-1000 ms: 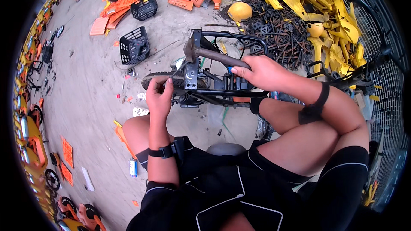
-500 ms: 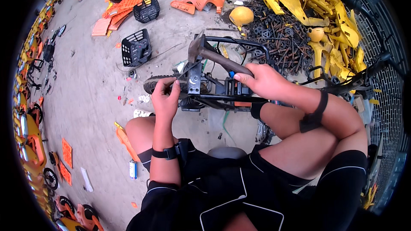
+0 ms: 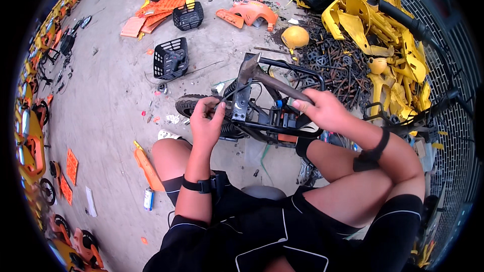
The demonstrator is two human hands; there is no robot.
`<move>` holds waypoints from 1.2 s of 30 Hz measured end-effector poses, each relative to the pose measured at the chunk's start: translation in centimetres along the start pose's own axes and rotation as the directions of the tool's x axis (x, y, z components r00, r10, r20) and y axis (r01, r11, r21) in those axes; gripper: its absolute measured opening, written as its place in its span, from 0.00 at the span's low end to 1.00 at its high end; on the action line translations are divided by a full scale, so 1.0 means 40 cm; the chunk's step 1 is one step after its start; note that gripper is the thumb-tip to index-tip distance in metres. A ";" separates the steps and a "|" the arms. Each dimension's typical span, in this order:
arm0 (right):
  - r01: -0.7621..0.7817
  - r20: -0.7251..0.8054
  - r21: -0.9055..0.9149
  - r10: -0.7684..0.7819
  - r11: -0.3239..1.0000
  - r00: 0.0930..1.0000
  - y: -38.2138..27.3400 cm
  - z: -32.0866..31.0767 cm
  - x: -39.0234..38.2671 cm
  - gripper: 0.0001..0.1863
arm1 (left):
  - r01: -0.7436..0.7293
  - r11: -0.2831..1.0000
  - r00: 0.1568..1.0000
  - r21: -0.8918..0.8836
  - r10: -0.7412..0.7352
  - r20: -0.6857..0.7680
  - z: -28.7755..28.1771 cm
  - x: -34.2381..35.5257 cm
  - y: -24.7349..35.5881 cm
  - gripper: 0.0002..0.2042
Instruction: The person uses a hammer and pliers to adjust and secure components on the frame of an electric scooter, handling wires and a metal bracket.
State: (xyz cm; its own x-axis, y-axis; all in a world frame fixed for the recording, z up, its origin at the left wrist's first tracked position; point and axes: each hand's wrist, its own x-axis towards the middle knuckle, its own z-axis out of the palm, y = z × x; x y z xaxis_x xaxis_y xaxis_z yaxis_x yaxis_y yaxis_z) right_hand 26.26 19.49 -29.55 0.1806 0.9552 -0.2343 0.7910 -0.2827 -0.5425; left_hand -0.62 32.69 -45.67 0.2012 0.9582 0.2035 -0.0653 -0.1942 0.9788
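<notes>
A black scooter frame (image 3: 315,78) with a wheel (image 3: 187,105) lies on the ground in front of my knees. My right hand (image 3: 325,111) is wrapped round the handle of a hammer (image 3: 280,85). The hammer's head is over the upper end of the frame's dark metal plate (image 3: 240,108); whether they touch I cannot tell. To the left of that plate, my left hand (image 3: 205,121) pinches a thin dark rod (image 3: 233,92), which slants up toward the plate below the hammer head. The rod's far tip is hard to make out.
A heap of dark metal parts (image 3: 330,65) and yellow shells (image 3: 403,45) lies at the far right. Black baskets (image 3: 170,59), an orange shell (image 3: 252,12) and orange panels (image 3: 166,2) lie farther off. A can (image 3: 148,199) stands near my left knee.
The view has shifted, so the surroundings sit lower and mostly farther right. The hammer head has come down slightly nearer the plate and rod. Both hands keep their grips.
</notes>
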 end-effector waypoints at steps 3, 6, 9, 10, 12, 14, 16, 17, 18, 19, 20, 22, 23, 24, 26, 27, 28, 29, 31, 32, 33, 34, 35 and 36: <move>0.133 -0.096 0.098 -0.123 0.986 0.988 -0.042 -0.041 -0.015 0.21 | 0.018 0.999 1.000 0.032 -0.018 0.022 -0.012 -0.016 0.005 0.07; 0.254 -0.170 0.175 -0.225 0.951 0.959 -0.030 -0.030 -0.017 0.19 | -0.003 1.000 0.998 0.023 0.002 0.057 -0.001 -0.024 -0.009 0.08; 0.114 -0.037 0.022 -0.113 0.993 0.993 0.007 0.001 -0.005 0.20 | -0.030 0.999 0.997 0.018 0.028 0.076 0.008 -0.015 0.002 0.07; 0.066 0.000 0.012 -0.066 0.998 0.998 0.011 0.016 0.007 0.21 | -0.034 0.999 0.997 0.023 0.032 0.075 0.006 -0.012 -0.006 0.07; -0.048 0.034 0.100 0.045 0.994 0.998 0.013 0.018 0.008 0.23 | -0.022 0.999 0.998 0.027 0.020 0.062 0.001 -0.010 -0.019 0.07; 0.017 -0.070 0.130 -0.008 0.991 0.998 0.005 -0.005 0.010 0.23 | -0.032 0.999 0.998 0.030 0.030 0.064 0.002 -0.019 -0.015 0.06; 0.067 -0.164 0.248 -0.026 0.966 0.986 -0.008 -0.024 0.001 0.23 | -0.054 0.998 0.997 0.030 0.052 0.065 0.008 -0.021 -0.007 0.06; 0.068 -0.157 0.370 -0.010 0.927 0.988 -0.020 -0.039 -0.011 0.22 | -0.070 0.997 0.996 0.041 0.067 0.063 0.008 -0.022 0.001 0.06; 0.128 -0.187 0.382 -0.059 0.915 0.981 -0.025 -0.050 -0.016 0.22 | -0.061 0.997 0.996 0.055 0.058 0.065 0.007 -0.021 0.004 0.06; 0.189 -0.228 0.392 -0.104 0.900 0.968 -0.026 -0.058 -0.022 0.22 | -0.060 0.996 0.996 0.066 0.055 0.076 0.007 -0.017 0.008 0.06; 0.227 -0.259 0.345 -0.140 0.911 0.956 -0.017 -0.053 -0.022 0.21 | -0.054 0.996 0.996 0.064 0.049 0.076 0.006 -0.020 0.007 0.06; 0.162 -0.147 0.177 -0.137 0.971 0.980 -0.003 -0.027 -0.014 0.22 | -0.054 0.997 0.996 0.057 0.049 0.079 0.008 -0.018 0.007 0.06; 0.135 -0.100 0.083 -0.127 0.987 0.987 0.007 -0.015 -0.005 0.22 | -0.055 0.996 0.996 0.066 0.050 0.078 0.013 -0.012 0.009 0.06; 0.122 -0.003 -0.098 -0.122 0.988 0.992 0.026 -0.003 0.015 0.23 | -0.056 0.996 0.996 0.074 0.050 0.078 0.015 -0.010 0.009 0.06; -0.024 0.010 0.012 0.024 1.000 1.000 0.002 0.009 0.023 0.24 | -0.068 0.995 0.996 0.073 0.063 0.065 0.009 -0.008 -0.007 0.06; -0.019 -0.055 0.047 0.022 0.999 0.998 -0.012 -0.007 0.018 0.25 | -0.093 0.994 0.994 0.062 0.089 0.065 0.010 0.001 -0.016 0.06; 0.011 -0.079 0.034 -0.008 0.999 0.997 -0.022 -0.033 0.025 0.25 | -0.105 0.993 0.993 0.059 0.102 0.053 0.006 -0.002 -0.015 0.06; 0.025 -0.094 0.022 -0.023 0.999 0.995 -0.022 -0.051 0.021 0.25 | -0.102 0.993 0.994 0.052 0.100 0.048 0.007 -0.018 -0.005 0.06; 0.112 -0.149 0.207 -0.082 0.972 0.985 -0.023 -0.057 0.003 0.24 | -0.060 0.996 0.996 0.069 0.055 0.064 0.006 -0.026 0.007 0.05; 0.159 -0.164 0.273 -0.117 0.949 0.980 -0.017 -0.056 0.002 0.23 | -0.058 0.996 0.997 0.067 0.053 0.062 0.007 -0.027 0.005 0.05; 0.205 -0.181 0.337 -0.150 0.919 0.972 -0.012 -0.051 0.002 0.23 | -0.056 0.996 0.997 0.066 0.052 0.059 0.007 -0.029 0.003 0.05; 0.252 -0.216 0.250 -0.200 0.935 0.956 -0.010 -0.040 0.000 0.22 | -0.036 0.998 0.997 0.053 0.033 0.064 0.006 -0.024 0.008 0.05; 0.295 -0.245 0.160 -0.251 0.942 0.936 -0.002 -0.024 0.002 0.21 | -0.037 0.998 0.998 0.046 0.034 0.059 0.006 -0.023 0.007 0.05; 0.240 -0.105 0.116 -0.229 0.964 0.968 0.024 -0.016 0.009 0.20 | -0.037 0.999 0.998 0.039 0.035 0.053 0.006 -0.025 -0.002 0.05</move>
State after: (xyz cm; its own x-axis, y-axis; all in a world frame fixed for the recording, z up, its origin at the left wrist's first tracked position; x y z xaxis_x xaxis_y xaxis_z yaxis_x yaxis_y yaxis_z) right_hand 27.48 19.63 -29.64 0.0553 0.9983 -0.0179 0.7383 -0.0530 -0.6724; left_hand -0.61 31.70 -45.94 0.2503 0.9383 0.2386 -0.0347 -0.2376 0.9707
